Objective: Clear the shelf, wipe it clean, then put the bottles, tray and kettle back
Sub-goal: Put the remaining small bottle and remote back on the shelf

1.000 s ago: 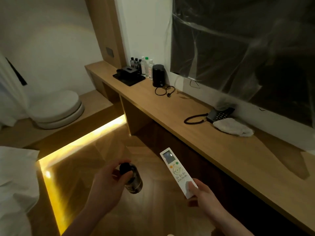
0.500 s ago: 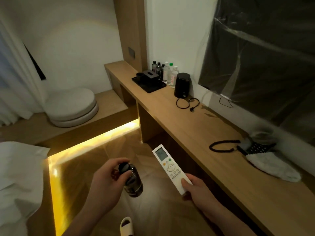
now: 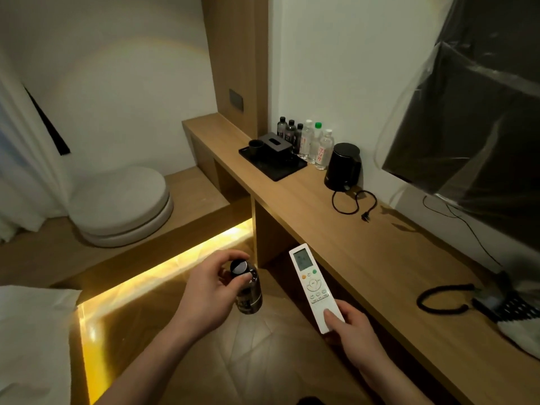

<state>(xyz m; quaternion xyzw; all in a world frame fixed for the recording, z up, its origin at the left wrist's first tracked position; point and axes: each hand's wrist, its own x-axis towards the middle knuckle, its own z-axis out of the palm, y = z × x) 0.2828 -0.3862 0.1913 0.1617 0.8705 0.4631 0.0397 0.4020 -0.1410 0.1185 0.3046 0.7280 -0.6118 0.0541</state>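
Item: dark bottle (image 3: 247, 290), black cap uppermost, being held over the floor, well short of the kettle (image 3: 342, 167) and off the shelf (image 3: 365, 241). Left hand (image 3: 209, 293) clamping round it, thumb and fingers curling about the neck and body.

Second item: white remote (image 3: 314, 286), screen end pointing toward the kettle, being pinched at its near end by the right hand (image 3: 352, 328), thumb lying on top.

Change: view now sitting closer to the kettle than half a second ago; kettle, tray and bottle row looming larger, phone and cloth sliding toward the right edge. Both hands carrying the same loads, grips unaltered, riding forward with the walk.

Around the kettle: loose cord and plug (image 3: 355, 201) lying just in front; clear and dark bottles (image 3: 308, 141) standing in a row just to its left, against the wall; black tray (image 3: 273, 163) with cup and tissue box left of that row. Phone (image 3: 496, 302) and white cloth (image 3: 523, 334) lying on the same shelf, well apart from the kettle, toward the viewer.

Reading: probably heading for the bottle row, bringing the last bottle back; putting-back stage seemingly nearing its close.
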